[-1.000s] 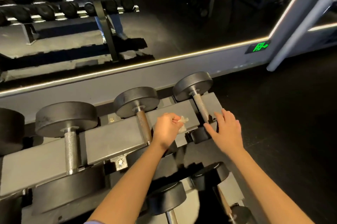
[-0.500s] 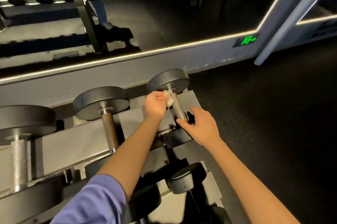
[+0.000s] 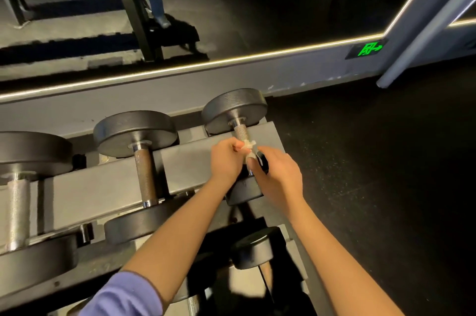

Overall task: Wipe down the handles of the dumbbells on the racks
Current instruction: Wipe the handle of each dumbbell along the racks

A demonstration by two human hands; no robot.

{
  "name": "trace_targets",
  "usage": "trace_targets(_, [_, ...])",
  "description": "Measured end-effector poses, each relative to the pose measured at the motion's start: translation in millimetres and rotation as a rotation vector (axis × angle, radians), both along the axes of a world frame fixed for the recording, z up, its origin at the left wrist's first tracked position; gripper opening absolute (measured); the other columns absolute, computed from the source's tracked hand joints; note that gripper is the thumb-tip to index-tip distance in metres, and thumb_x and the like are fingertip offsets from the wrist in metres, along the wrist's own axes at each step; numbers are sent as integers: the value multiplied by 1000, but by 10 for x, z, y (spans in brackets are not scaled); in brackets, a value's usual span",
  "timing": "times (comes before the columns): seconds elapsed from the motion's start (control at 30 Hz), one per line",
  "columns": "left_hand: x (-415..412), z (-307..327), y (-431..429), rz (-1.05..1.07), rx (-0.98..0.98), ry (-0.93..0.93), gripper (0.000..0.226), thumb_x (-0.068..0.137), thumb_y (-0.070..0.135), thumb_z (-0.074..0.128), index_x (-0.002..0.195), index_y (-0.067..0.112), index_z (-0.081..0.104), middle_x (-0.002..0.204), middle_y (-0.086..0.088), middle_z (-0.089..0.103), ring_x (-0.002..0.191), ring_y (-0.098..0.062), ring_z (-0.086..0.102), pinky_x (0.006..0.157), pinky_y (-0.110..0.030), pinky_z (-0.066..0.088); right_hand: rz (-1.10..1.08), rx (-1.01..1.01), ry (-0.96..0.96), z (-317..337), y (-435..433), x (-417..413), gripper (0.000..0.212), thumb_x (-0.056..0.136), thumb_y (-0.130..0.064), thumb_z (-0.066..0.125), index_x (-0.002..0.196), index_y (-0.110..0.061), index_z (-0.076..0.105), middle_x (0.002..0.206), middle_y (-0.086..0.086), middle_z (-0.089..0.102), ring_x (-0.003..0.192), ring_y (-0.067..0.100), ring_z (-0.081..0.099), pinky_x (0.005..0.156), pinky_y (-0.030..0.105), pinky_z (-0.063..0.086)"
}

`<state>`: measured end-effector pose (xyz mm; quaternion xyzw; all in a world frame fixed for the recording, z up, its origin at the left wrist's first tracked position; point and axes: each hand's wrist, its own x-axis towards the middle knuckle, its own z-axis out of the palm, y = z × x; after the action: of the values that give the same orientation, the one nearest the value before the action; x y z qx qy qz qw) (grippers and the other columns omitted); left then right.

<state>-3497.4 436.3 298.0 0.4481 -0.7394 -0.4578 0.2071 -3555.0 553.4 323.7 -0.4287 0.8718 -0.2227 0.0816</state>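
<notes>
Pressing a crumpled whitish wipe (image 3: 248, 145) onto the middle of the knurled steel handle (image 3: 240, 132) of the small black round-headed dumbbell (image 3: 234, 107), itself lying across the right end of the grey metal rack's (image 3: 108, 187) upper tier. Pinching that wipe with the left hand (image 3: 226, 161), fingers curled tight, knuckles up, forearm reaching in straight from the near edge. Bringing in the right hand (image 3: 280, 176) from the near right, wrist slightly bent, fingers bending toward the handle's lower part just beside the wipe; not telling whether closing on the steel, the fingertips being hidden. Showing bare cross-hatched metal above the wipe, up to the flat matte disc of the far head. Resting further left on the same tier, two larger black dumbbells (image 3: 134, 132) with thicker knurled handles. Wearing a purple sleeve (image 3: 123, 295) on the left upper arm. Standing on a dark speckled floor (image 3: 373, 161), backing onto a mirror wall (image 3: 257, 6) edged with a glowing light strip (image 3: 180, 67), a green lit sign (image 3: 371, 49) shining near the wall's right corner.
</notes>
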Motion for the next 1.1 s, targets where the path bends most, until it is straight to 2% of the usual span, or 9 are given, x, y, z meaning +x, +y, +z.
trace_targets(0.13, [-79,67,-118,132,118,70,9,83,12,68,76,15,64,69,3,59,68,-12,53,65,-20,43,-46,72,-49,71,-13,-2,39,98,-47,37,121,-22,57,116,-3,61,105,20,54,85,33,39])
trace_targets(0.27, [-99,24,-161,147,160,31,7,83,19,69,78,19,64,76,3,62,80,-18,60,77,-30,49,-79,42,12,62,0,55,40,99,-40,40,121,-13,61,116,5,65,105,26,57,88,39,42])
trace_targets(0.4, [57,-93,-23,42,218,23,11,83,11,69,73,9,65,74,-4,62,74,-19,57,67,-24,43,-109,71,-7,69,3,65,41,99,-40,40,128,-16,57,125,3,62,113,24,55,95,37,39])
trace_targets(0.47, [131,-152,0,-23,240,35,24,82,7,70,62,13,58,71,-7,61,71,-21,56,68,-27,46,-119,89,-15,81,1,69,43,99,-42,39,130,-18,55,127,2,60,115,22,54,97,37,39])
trace_targets(0.63, [74,-141,-91,57,362,155,22,86,9,65,68,17,58,73,-4,62,67,-16,56,55,-18,45,-131,93,-38,98,-7,76,43,99,-42,39,130,-18,56,125,1,61,111,20,55,94,35,41])
trace_targets(0.77, [-65,-14,-319,117,265,185,10,88,15,63,79,16,62,70,6,60,62,-2,55,49,-9,41,-117,77,-46,92,-5,68,41,99,-41,38,129,-19,57,121,0,62,107,17,55,88,32,41])
trace_targets(0.83, [-92,-8,-356,115,246,157,14,86,12,62,73,18,59,66,8,57,62,-3,55,54,-14,45,-117,71,-60,87,-1,64,40,99,-40,38,127,-20,58,120,0,62,105,17,54,86,31,41])
trace_targets(0.97, [-20,-127,-231,-22,308,111,20,79,14,66,66,22,53,69,-1,58,70,-21,57,73,-40,53,-113,49,-65,80,10,44,35,99,-38,38,120,-22,61,112,-2,63,97,14,54,80,30,42])
trace_targets(1.1, [76,-161,-56,-114,210,30,32,79,7,69,60,23,50,73,-6,58,74,-24,55,72,-35,48,-105,42,-58,37,6,13,34,99,-39,38,115,-23,63,108,-4,64,96,14,54,79,32,44])
